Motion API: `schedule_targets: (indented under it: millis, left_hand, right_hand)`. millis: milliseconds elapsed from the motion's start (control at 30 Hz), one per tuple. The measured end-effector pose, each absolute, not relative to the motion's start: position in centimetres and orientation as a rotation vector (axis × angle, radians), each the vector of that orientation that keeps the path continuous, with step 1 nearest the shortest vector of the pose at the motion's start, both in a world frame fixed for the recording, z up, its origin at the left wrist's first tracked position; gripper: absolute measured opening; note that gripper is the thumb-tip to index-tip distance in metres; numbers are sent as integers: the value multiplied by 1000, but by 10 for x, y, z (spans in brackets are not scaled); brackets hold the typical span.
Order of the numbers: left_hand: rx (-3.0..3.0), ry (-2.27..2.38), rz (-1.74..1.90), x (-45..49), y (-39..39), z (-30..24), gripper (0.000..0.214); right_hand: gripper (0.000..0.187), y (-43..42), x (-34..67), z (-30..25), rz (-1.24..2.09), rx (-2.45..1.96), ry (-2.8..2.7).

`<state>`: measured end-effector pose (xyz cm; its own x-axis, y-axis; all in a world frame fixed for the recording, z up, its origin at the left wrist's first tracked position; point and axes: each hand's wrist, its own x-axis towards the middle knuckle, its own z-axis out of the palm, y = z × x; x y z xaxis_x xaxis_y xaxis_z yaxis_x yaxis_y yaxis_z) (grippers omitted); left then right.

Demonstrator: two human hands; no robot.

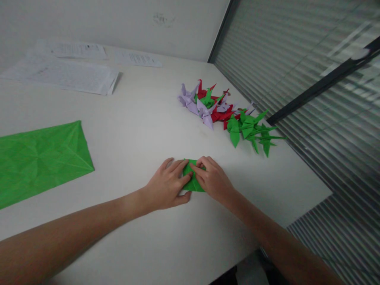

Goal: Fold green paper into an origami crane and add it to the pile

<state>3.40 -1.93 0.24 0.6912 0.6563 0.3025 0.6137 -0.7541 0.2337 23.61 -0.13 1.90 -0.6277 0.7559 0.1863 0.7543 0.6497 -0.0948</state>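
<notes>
A small piece of folded green paper (195,184) lies flat on the white table in front of me. My left hand (168,183) rests on its left side, fingers spread and outstretched, with the fingertips pressing on the paper and the thumb by its lower edge. On the right side, my right hand (214,178) has its fingers curled and drawn together at the paper, with the index fingertip on its surface. The right edge of the sheet is hidden under that hand.
A larger creased green sheet (44,158) lies at the left. Folded paper cranes in lilac, red and green (208,105) are heaped at the back right, by the window blinds (282,51). Printed papers (68,73) lie along the back wall.
</notes>
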Motion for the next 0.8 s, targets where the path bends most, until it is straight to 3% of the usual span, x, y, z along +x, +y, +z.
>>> schedule_targets:
  millis: [567,800]
  left_hand:
    - [2840,1076,495,34,-21,2,47]
    - [2879,1100,534,34,-20,1,47]
  right_hand:
    - [35,-8,243,-1,150,-1073,-2448]
    - [33,-8,243,-2,150,-1081,-2422]
